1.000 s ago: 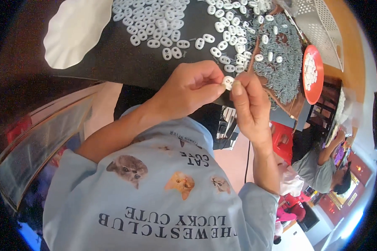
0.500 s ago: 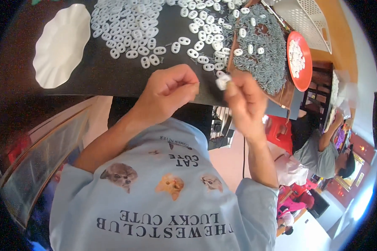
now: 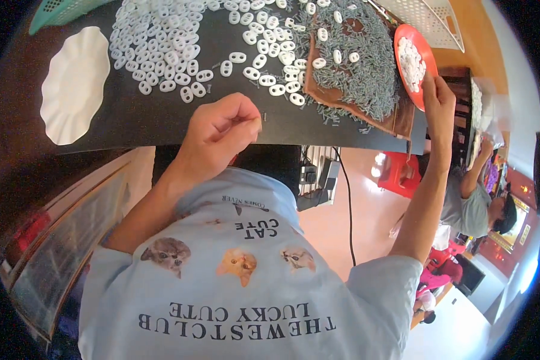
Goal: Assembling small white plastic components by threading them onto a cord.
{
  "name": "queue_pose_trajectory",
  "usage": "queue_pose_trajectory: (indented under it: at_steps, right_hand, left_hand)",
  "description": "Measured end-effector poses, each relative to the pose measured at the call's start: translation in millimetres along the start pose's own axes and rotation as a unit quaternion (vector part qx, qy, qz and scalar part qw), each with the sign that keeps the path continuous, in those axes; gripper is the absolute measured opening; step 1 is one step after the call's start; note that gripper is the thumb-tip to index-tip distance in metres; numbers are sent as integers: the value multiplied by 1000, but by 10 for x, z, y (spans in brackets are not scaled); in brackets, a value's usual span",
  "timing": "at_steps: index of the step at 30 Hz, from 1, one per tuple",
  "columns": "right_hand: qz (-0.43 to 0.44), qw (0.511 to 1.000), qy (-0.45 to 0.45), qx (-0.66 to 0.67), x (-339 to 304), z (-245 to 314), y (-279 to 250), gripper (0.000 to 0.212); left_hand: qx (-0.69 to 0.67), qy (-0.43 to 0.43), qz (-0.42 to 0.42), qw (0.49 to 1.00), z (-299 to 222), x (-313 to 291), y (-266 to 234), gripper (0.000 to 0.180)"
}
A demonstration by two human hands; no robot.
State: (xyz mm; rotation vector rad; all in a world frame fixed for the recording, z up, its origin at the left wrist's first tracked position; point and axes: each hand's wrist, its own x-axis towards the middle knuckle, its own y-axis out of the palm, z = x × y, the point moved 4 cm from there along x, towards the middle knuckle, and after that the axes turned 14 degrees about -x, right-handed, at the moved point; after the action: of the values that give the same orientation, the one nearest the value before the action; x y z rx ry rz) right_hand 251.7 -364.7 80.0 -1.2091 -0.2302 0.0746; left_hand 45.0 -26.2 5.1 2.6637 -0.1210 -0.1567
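Observation:
My left hand [image 3: 225, 129] hangs over the table's near edge, its fingers curled in and the tips pinched together. Whatever they hold, if anything, is hidden. A small grey screw [image 3: 265, 117] lies just beside those fingertips. Out to the right, my right hand [image 3: 439, 105] reaches to the near rim of a red oval dish [image 3: 423, 99] with a pile of small white pieces [image 3: 411, 63] in it. Its fingertips meet the dish's edge, and I cannot see whether anything is between them. Loose white two-holed oval pieces [image 3: 237, 57] lie ahead of my left hand.
Many grey screws [image 3: 366, 78] cover a brown sheet [image 3: 336, 96] at the table's right. A white wavy-edged dish [image 3: 75, 90] stands at left, near a green basket [image 3: 60, 13]. A white perforated basket [image 3: 429, 21] is beyond the red dish. Another person [image 3: 471, 192] sits at far right.
My right hand has moved right and away from my left hand to the red dish. The white piece it held no longer shows in its fingers. My left hand stays pinched.

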Motion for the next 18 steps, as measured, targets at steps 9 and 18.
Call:
queue_pose_trajectory:
  at_steps: [9, 18]
  right_hand:
    - [134, 968, -78, -196, -579, 86, 181, 18]
    - [124, 973, -38, -192, -664, 50, 150, 13]
  left_hand:
    - [14, -17, -6, 1000, -66, 22, 112, 4]
    - [396, 255, 67, 880, -501, 618, 374, 13]
